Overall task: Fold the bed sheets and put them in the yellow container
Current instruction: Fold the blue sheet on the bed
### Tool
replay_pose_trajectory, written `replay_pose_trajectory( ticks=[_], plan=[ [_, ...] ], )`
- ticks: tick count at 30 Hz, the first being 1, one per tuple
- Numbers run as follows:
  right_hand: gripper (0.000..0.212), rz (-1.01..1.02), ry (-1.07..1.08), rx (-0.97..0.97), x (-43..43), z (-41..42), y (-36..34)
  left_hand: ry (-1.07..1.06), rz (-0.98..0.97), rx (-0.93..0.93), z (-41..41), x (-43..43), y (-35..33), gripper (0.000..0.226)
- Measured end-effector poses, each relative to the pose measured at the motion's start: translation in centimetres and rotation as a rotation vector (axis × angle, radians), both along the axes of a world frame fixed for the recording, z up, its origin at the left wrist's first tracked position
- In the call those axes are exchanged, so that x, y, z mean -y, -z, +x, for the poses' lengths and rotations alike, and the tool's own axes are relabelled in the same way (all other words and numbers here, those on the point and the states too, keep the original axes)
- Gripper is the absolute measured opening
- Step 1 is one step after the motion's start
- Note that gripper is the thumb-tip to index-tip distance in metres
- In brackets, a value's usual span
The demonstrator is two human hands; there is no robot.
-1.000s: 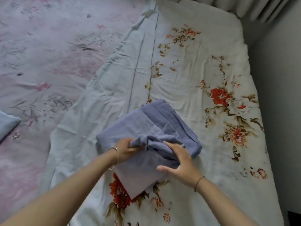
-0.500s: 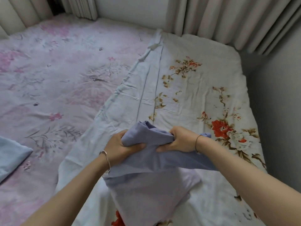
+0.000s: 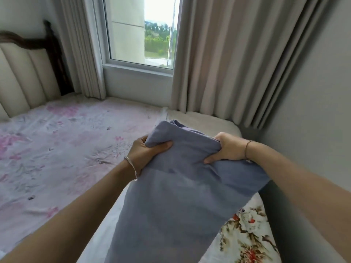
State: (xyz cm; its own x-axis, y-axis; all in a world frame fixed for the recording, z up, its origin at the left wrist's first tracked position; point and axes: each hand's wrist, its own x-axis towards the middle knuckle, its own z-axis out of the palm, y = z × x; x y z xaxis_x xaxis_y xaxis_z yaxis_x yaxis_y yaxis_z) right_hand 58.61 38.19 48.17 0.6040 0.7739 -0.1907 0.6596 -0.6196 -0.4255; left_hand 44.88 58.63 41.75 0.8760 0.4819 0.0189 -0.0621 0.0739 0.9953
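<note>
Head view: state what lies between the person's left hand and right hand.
In the head view, only the bunched top of the blue-grey fabric bed sheet spans it; the left hand and the right hand each grip one end.

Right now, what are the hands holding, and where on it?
Both hands, left and right, grip the blue-grey cloth sheet at its bunched upper edge.

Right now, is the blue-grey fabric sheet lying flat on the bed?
No, the left hand and the right hand grip the blue-grey fabric sheet by its upper edge, and it hangs down.
</note>
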Motion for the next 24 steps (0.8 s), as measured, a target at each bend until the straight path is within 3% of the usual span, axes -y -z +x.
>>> replay_pose_trajectory(
  ticks=[6,11,13,16,19,24],
  plan=[
    [0.029,0.153,0.019,0.261,-0.5,1.5,-7.3,-0.012,0.141,0.159,2.0,-1.1,-7.6,0.019],
    [0.034,0.1,0.008,0.316,0.2,0.0,-7.5,0.021,0.211,0.115,0.8,-1.3,-6.7,0.035],
    [0.045,0.03,-0.005,0.257,0.6,-1.2,-5.5,0.037,0.203,0.052,-0.5,-1.2,-4.0,0.038],
    [0.046,-0.092,-0.042,0.12,1.4,-4.2,-0.5,0.145,0.198,-0.068,-3.5,-0.5,1.8,0.042],
    [0.05,-0.244,-0.091,-0.097,2.2,-8.1,6.1,0.287,0.224,-0.311,-7.5,-0.3,9.1,0.056],
    [0.047,-0.471,-0.197,-0.375,3.6,-13.4,18.5,0.538,0.057,-0.622,-13.8,0.6,20.5,0.062]
  ],
)
